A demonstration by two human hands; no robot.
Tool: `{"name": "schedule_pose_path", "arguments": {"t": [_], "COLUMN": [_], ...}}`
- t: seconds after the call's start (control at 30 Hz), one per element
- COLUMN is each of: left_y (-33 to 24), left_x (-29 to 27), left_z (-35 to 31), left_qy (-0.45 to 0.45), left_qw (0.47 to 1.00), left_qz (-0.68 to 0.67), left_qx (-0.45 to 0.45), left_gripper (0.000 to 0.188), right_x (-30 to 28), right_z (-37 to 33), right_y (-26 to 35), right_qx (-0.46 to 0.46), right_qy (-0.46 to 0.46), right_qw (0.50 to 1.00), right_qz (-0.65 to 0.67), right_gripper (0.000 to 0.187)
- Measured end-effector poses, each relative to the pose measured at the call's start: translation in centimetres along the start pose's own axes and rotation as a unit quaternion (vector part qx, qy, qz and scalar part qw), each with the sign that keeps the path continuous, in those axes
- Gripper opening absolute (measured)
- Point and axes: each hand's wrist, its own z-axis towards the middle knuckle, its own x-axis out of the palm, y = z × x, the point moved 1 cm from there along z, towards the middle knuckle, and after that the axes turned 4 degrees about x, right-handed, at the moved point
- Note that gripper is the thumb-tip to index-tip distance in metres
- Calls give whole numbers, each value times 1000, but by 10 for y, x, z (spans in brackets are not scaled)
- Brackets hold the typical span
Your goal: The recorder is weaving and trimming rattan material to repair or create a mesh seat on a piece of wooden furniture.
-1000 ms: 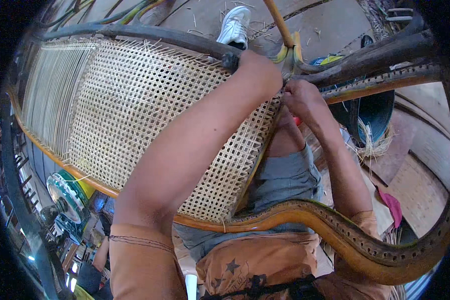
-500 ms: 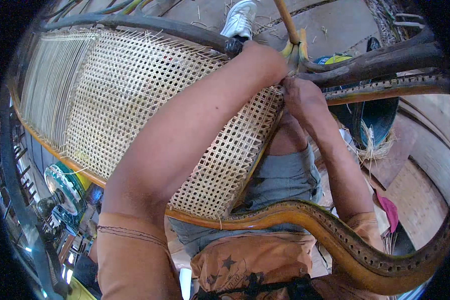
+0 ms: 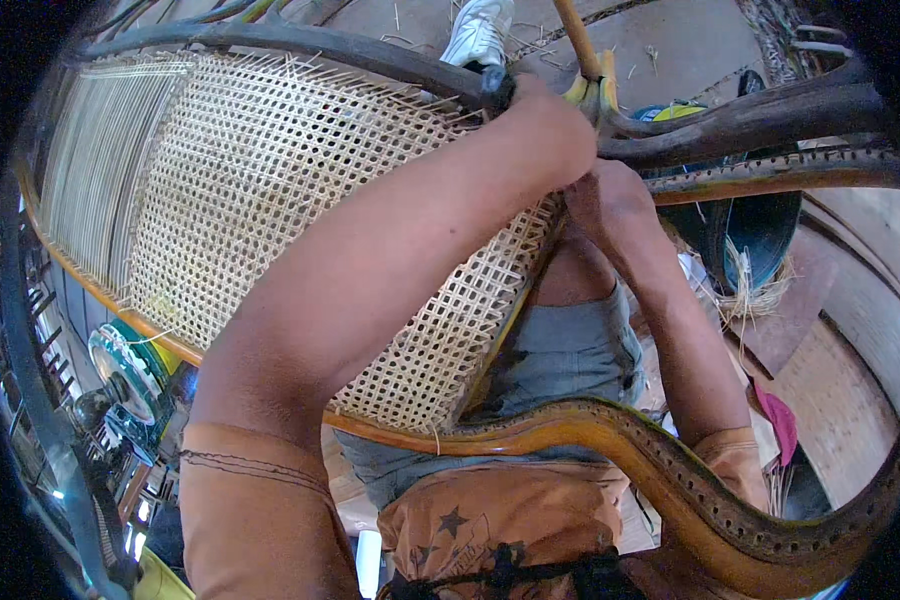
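Observation:
A woven cane panel (image 3: 260,150) spans a curved wooden frame across my lap. My left forearm crosses over it. At the panel's far right corner my left hand (image 3: 536,96) is bent away and partly hidden by its own wrist. A black, rounded end of something (image 3: 497,88) shows at its fingers and looks gripped; I cannot tell its kind. My right hand (image 3: 612,190) is curled at the panel's right edge, close against the left wrist. Its fingertips, and whatever they hold, are hidden.
The frame's varnished rail (image 3: 660,455), lined with small holes, curves past my waist. Dark branch-like rails (image 3: 760,125) run at the far right, above a dark bucket (image 3: 760,240) with loose cane strips. A green fan-like machine (image 3: 130,370) stands at left. A white shoe (image 3: 478,35) is beyond.
My left hand and the black thing have shifted a little right. The left forearm has moved right too, covering more of my right hand, which stays nearly in place.

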Motion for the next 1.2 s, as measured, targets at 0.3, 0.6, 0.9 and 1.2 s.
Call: {"name": "schedule_pose_path", "arguments": {"t": [0.3, 0.6, 0.9, 1.2], "left_y": [24, 27, 16, 21], "left_x": [18, 20, 13, 25], "left_z": [10, 6, 1, 8], "left_qy": [18, 27, 49, 13], "left_qw": [992, 986, 991, 990], "left_qz": [-109, -149, -98, -113], "left_qx": [-58, -66, -80, -80], "left_gripper": [24, 26, 29, 28], "right_x": [7, 7, 13, 20], "right_z": [3, 8, 11, 17], "right_y": [1, -3, -6, -13], "right_qx": [12, -14, -36, -48], "right_qy": [-4, -16, -70, -81], "right_qw": [1000, 999, 997, 996], "right_qz": [-17, -24, -18, -11], "right_gripper": [22, 19, 15, 17]}}
